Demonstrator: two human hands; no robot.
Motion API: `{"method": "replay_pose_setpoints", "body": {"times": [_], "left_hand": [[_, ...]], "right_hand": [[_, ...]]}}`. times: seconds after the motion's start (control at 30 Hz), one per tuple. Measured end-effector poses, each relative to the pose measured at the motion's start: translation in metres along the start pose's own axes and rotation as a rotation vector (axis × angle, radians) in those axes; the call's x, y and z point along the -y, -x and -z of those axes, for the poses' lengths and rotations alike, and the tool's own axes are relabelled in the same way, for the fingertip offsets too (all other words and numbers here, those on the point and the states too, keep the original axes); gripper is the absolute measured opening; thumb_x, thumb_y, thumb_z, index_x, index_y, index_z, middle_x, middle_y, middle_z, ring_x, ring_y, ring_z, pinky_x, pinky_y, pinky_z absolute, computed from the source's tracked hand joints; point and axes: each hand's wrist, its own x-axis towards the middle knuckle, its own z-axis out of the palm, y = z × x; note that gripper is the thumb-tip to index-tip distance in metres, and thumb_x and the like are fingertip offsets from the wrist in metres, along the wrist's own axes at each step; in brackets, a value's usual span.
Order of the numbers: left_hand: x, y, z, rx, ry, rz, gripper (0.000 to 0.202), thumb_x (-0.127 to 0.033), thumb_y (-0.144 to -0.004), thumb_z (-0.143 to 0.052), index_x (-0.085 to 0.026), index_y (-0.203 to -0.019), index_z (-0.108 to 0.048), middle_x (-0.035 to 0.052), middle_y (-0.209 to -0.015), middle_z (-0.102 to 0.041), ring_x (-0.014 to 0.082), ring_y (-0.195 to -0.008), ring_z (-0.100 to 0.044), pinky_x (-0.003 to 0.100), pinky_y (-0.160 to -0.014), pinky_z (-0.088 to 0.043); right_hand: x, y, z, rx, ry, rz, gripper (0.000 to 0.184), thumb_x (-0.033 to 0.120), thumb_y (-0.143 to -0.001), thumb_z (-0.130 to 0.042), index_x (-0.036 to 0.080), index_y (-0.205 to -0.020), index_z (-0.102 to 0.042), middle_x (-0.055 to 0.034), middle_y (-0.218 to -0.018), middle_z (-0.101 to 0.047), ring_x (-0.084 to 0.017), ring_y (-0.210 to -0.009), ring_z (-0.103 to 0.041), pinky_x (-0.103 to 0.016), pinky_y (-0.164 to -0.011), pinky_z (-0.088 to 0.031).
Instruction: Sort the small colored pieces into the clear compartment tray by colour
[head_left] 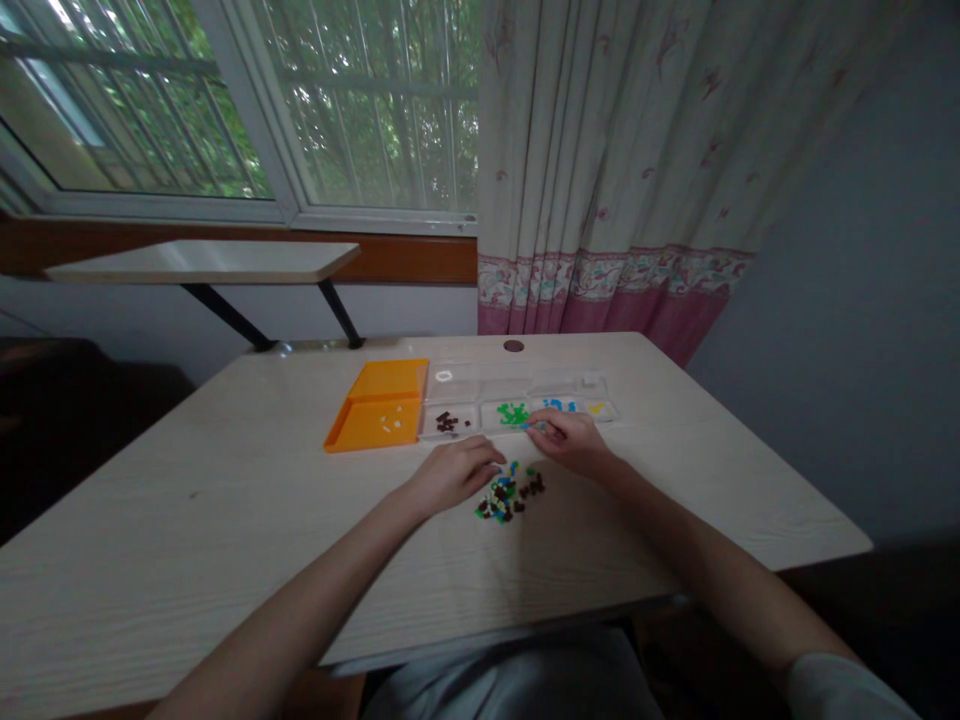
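Note:
A mixed pile of small plastic pieces [499, 500] in brown, green, blue and pale colours lies on the table in front of me. At its upper left edge is my left hand [454, 475], fingers loosely bent with a gap between thumb and index finger. My right hand [574, 442] is pinched closed over the near edge of the clear compartment boxes, a small blue piece [526, 426] at its fingertips. Sorted beyond the hands are brown pieces [447, 422], green pieces [513, 413], blue pieces [555, 404] and yellow pieces [597, 408]. The right fingers partly cover the blue compartment.
An open orange case [364, 425] with a few white pieces [391, 422] stands left of the clear boxes [455, 383], whose lids lie folded back. A raised shelf [217, 262] is at the table's far left. Behind the table [247, 520] are a window and a curtain [592, 180].

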Motion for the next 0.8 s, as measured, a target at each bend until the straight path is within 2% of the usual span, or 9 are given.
{"method": "replay_pose_setpoints", "body": {"times": [0.37,0.47,0.53,0.7,0.8], "left_hand": [[0.002,-0.002,-0.003,0.057,-0.104,0.016,0.022,-0.028,-0.087,-0.041,-0.020,-0.091,-0.061,0.0029,-0.089,-0.058,0.0129,-0.081,-0.057,0.021,-0.072,-0.043],[0.002,-0.001,-0.003,0.063,-0.105,0.014,0.022,-0.028,-0.088,-0.040,-0.020,-0.090,-0.060,0.0029,-0.089,-0.058,0.0128,-0.081,-0.056,0.021,-0.072,-0.043],[0.002,-0.001,-0.003,0.063,-0.104,0.008,0.022,-0.027,-0.088,-0.040,-0.020,-0.090,-0.060,0.0030,-0.088,-0.058,0.0127,-0.080,-0.056,0.021,-0.071,-0.043],[0.003,-0.001,-0.005,0.056,-0.127,-0.003,0.021,-0.025,-0.087,-0.039,-0.019,-0.088,-0.059,0.0030,-0.088,-0.057,0.0125,-0.079,-0.056,0.021,-0.070,-0.043],[0.003,-0.001,-0.003,0.052,-0.129,-0.004,0.020,-0.025,-0.087,-0.039,-0.018,-0.086,-0.058,0.0035,-0.087,-0.057,0.0129,-0.078,-0.056,0.021,-0.068,-0.043]], "right_hand": [[-0.001,-0.001,0.004,-0.100,-0.009,0.036,0.022,0.034,-0.080,-0.050,0.018,-0.078,-0.064,0.0055,-0.042,-0.044,-0.006,-0.039,-0.040,-0.017,-0.046,-0.033],[-0.007,-0.002,0.007,-0.083,0.012,0.026,0.023,0.034,-0.081,-0.050,0.017,-0.080,-0.065,0.0050,-0.043,-0.045,-0.007,-0.040,-0.040,-0.017,-0.047,-0.033],[-0.014,-0.003,0.011,-0.040,0.047,-0.030,0.023,0.034,-0.081,-0.049,0.018,-0.084,-0.065,0.0045,-0.045,-0.047,-0.007,-0.041,-0.042,-0.018,-0.048,-0.032],[-0.033,-0.006,0.016,0.047,0.175,-0.269,0.023,0.035,-0.079,-0.049,0.020,-0.088,-0.065,0.0030,-0.051,-0.054,-0.010,-0.046,-0.048,-0.019,-0.049,-0.030],[-0.041,-0.007,0.014,0.082,0.234,-0.346,0.021,0.034,-0.079,-0.050,0.022,-0.088,-0.065,0.0022,-0.054,-0.057,-0.011,-0.049,-0.050,-0.020,-0.049,-0.029]]}}
